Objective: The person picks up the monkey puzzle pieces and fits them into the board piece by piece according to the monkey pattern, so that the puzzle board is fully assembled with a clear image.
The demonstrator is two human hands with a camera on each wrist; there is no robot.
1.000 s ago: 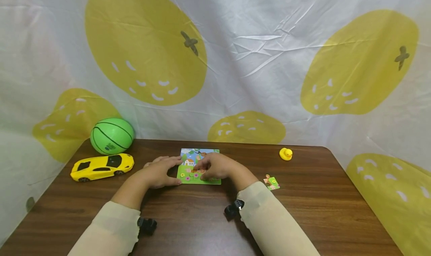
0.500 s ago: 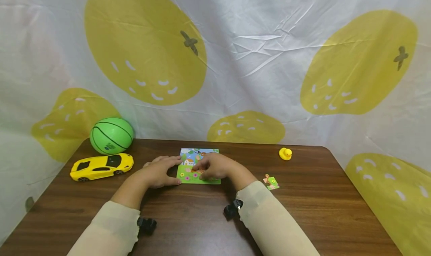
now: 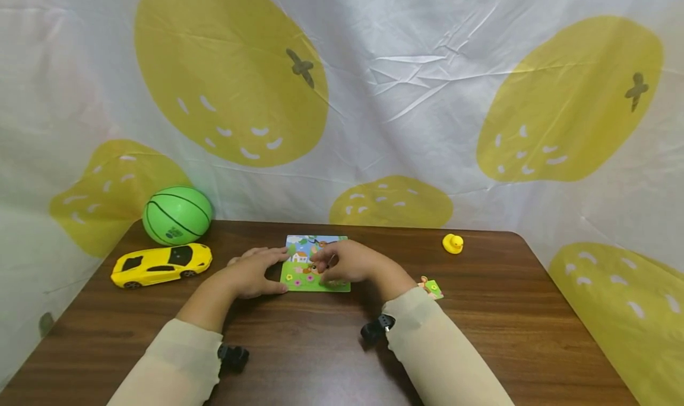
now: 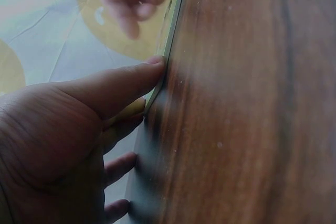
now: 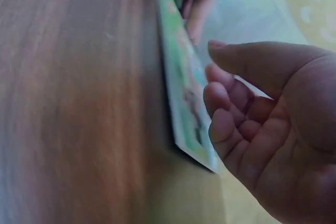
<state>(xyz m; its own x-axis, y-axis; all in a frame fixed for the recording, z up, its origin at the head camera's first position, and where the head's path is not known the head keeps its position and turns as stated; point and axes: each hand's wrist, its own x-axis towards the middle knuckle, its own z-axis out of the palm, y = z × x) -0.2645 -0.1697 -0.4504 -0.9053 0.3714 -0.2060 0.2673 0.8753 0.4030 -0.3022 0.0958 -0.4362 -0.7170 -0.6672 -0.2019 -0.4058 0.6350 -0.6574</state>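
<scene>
A square jigsaw puzzle [image 3: 301,279], printed with a house, flowers and an animal, lies flat near the back of the table. My left hand [image 3: 255,273] steadies its left side, the thumb at the near corner and the index fingertip higher along the edge. In the left wrist view that thumb [image 4: 128,85] lies straight against the puzzle's edge. My right hand [image 3: 347,262] hovers close over the puzzle's right half, hiding part of the picture. Its fingers are loosely bent and apart from the thumb [image 5: 247,61], with nothing between them.
One loose puzzle piece [image 3: 434,288] lies to the right, partly covered by the right sleeve. Farther back is a yellow rubber duck [image 3: 452,244]. A yellow toy car [image 3: 160,266] and a green ball [image 3: 178,215] stand at the left, before a fruit-printed curtain [image 3: 406,127].
My right hand has lifted off the puzzle and shifted slightly right, its thumb and fingers parting and showing more of the animal. The right sleeve now covers part of the loose piece. The left hand stays put.
</scene>
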